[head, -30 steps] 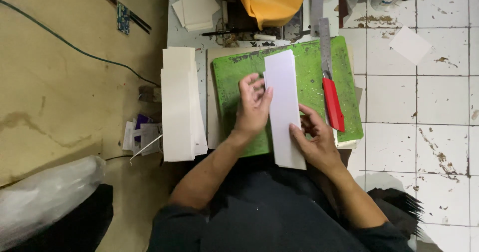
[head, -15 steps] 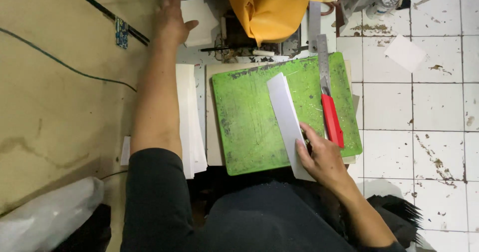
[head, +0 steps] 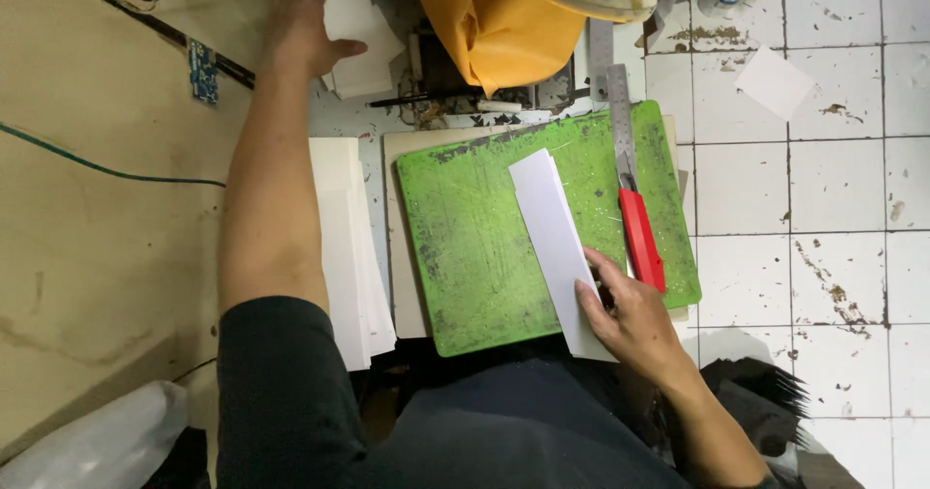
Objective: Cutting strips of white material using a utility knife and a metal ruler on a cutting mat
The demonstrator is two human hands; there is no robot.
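- White floor tiles (head: 833,189), stained and chipped, lie on the right; bare tan flooring (head: 97,237) lies on the left.
- Green cutting mat (head: 475,247) sits between them, with a pile of white sheets (head: 344,247) just beside its left edge.
- Long white card strip (head: 557,247) lies slantwise on the mat; the right hand (head: 630,320) presses its near end with fingers spread flat, gripping nothing.
- Left hand (head: 305,29) is stretched far forward, fingers curled onto a small stack of white cards (head: 358,48).
- Red utility knife (head: 641,237) and steel ruler (head: 620,111) lie touching the right hand's fingertips; with eyes following the far reach, I judge a finger could stray onto the blade or the strip could skew.
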